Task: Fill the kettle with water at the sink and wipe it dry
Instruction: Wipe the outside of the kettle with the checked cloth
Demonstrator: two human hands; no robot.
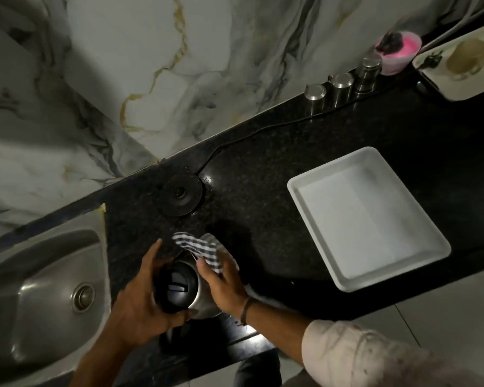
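A steel kettle (200,301) with a black lid stands on the black granite counter (263,191), just right of the steel sink (39,289). My left hand (143,297) grips the kettle around its lid and left side. My right hand (224,283) presses a black-and-white checked cloth (204,248) against the kettle's right side and spout. The kettle's lower body is hidden by both hands. Its round black power base (180,194) sits apart, farther back on the counter, with a cord running along the wall.
A white rectangular tray (299,188) lies on the counter to the right. Three steel canisters (341,88) line the marble wall, with a pink tub (397,51) and another tray (447,90) beyond. The counter's front edge is close below the kettle.
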